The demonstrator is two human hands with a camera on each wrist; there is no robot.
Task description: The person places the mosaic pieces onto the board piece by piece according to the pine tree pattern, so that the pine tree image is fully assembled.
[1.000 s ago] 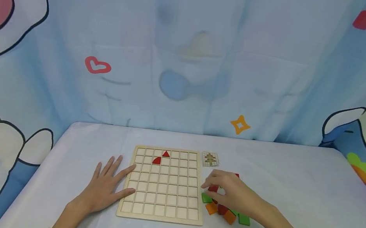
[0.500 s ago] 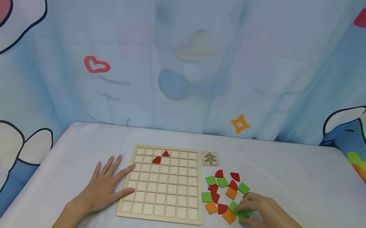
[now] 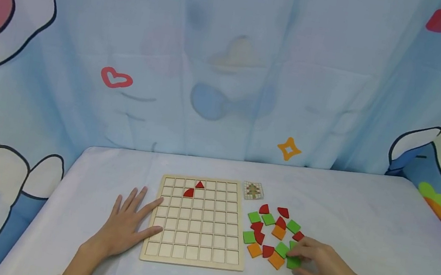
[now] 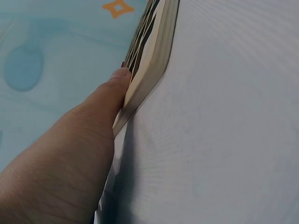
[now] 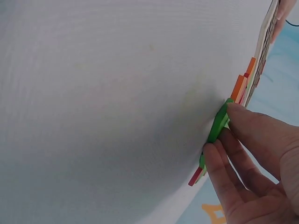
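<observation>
In the head view my left hand (image 3: 121, 229) lies with fingers spread at the left edge of a wooden grid board (image 3: 241, 270). Its thumb and index fingertip touch the board's frame. The left wrist view has the thumb (image 4: 105, 95) on the board's edge (image 4: 148, 77). My right hand (image 3: 325, 267) is at the right side of a group of loose tiles, its thumb and fingers pinching a green square tile (image 5: 218, 120). A red quarter-round tile (image 3: 189, 192) and a red triangle tile (image 3: 200, 185) sit in cells near the board's top.
Red tiles (image 3: 267, 252), orange square tiles (image 3: 276, 260) and green square tiles (image 3: 249, 237) lie scattered right of the board. A small card (image 3: 253, 191) with a tree-like pattern lies by the board's top right corner. Behind the white-covered table (image 3: 383, 219) hangs a blue printed curtain (image 3: 231, 125).
My right hand has moved right, from above the tiles beside the board to the group's right side, uncovering many tiles. It now pinches a green tile. My left hand has stayed in place.
</observation>
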